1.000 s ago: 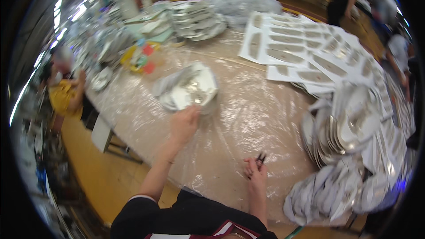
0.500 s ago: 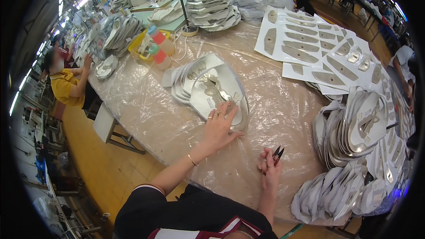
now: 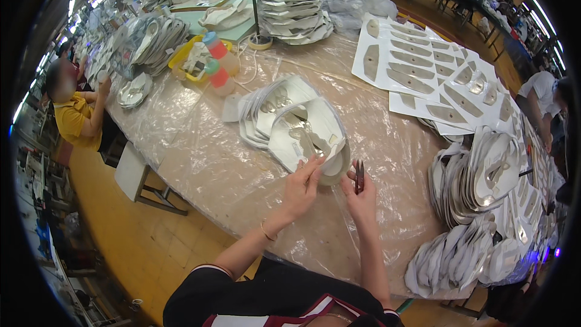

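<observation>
Up comes my right hand [image 3: 362, 197], from lower right of the frame to just beside the work, while my left hand [image 3: 301, 191], spread flat on it half a second ago, now bends its fingers at the near edge! Biggest of all, the table [image 3: 200, 166] runs across the frame under wrinkled clear plastic. White sheets [image 3: 393, 63] with greyish-brown shapes overlap at upper right. At right stands a tall stack of pale pieces [image 3: 478, 175], with a crumpled white bundle [image 3: 451, 260] below it at lower right. Dead centre, the fanned stack [image 3: 260, 109] of white pieces, and on its near side the top piece [image 3: 284, 142], white with a silvery patch, slanting toward me! Left hand: partly curled, fingertips touching that piece's near edge; whether they pinch it, I can't tell. Upper left of centre, a yellow basket [image 3: 180, 56], 2 bottles with reddish bands [image 3: 213, 45] close beside it. And smallest, the dark snips [image 3: 359, 183]: my right fingers are closed around them, blades toward the top of the frame, near the piece's right rim.
</observation>
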A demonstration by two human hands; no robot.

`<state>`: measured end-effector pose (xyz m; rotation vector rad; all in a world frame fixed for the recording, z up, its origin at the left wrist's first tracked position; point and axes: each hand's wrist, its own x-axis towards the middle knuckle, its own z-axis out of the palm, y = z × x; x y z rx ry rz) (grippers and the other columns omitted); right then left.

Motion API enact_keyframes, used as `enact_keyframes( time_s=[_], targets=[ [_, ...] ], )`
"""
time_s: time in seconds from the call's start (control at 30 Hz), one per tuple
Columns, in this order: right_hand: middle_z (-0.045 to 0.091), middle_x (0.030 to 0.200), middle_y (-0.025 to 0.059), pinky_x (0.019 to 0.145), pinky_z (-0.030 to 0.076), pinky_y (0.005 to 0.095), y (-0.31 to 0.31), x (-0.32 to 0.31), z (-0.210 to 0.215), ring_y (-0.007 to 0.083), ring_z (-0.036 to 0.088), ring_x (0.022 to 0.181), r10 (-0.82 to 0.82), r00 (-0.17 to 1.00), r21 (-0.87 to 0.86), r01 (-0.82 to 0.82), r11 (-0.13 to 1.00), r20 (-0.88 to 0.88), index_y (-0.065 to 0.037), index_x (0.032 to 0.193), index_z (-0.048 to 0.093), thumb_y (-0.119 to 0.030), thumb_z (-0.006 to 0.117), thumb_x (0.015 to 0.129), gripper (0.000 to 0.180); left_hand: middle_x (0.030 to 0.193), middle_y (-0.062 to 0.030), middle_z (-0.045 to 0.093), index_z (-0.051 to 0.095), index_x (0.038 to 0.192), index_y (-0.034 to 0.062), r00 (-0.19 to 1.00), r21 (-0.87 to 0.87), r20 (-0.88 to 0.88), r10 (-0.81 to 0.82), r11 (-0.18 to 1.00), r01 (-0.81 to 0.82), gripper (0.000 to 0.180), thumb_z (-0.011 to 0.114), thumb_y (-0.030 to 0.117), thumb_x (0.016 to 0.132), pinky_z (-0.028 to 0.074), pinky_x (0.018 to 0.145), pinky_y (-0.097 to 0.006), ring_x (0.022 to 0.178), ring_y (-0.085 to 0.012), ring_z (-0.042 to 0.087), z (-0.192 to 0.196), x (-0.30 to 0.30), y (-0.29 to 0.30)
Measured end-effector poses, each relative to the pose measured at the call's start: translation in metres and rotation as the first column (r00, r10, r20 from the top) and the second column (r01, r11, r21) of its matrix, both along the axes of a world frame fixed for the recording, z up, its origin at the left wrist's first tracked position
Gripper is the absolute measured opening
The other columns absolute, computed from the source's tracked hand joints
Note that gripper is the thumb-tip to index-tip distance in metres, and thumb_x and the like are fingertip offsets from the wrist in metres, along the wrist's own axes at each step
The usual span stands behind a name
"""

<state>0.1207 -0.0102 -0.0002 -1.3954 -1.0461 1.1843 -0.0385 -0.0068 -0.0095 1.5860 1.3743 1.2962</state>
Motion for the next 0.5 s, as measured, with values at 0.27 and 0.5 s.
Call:
enact_keyframes(
  time_s=[0.27,0.5],
  targets=[
    [0.059,0.079,-0.0034,0.058,0.039,0.0238,0.008,0.047,-0.029,0.0044,0.047,0.069,-0.267,0.963,0.102,0.264,0.959,0.017,0.003,0.102,0.065,-0.017,0.064,0.097,0.021,0.131,-0.0180,0.057,0.050,0.130,-0.0095,0.591,0.018,0.778,0.214,0.932,-0.361,0.046,0.039,0.030,0.108,0.042,0.105,-0.036,0.119,-0.0228,0.056,0.060,-0.104,-0.034],
    [0.062,0.095,-0.0026,0.068,0.045,0.0190,0.002,0.107,0.008,0.0028,0.055,0.080,-0.472,0.862,0.256,0.506,0.824,-0.187,0.000,0.112,0.062,-0.013,0.062,0.098,0.019,0.138,-0.0123,0.053,0.044,0.140,-0.0009,0.312,0.181,0.948,-0.070,0.922,-0.343,0.047,0.035,0.033,0.109,0.037,0.110,-0.038,0.127,-0.0228,0.049,0.116,-0.135,-0.041]
  ],
)
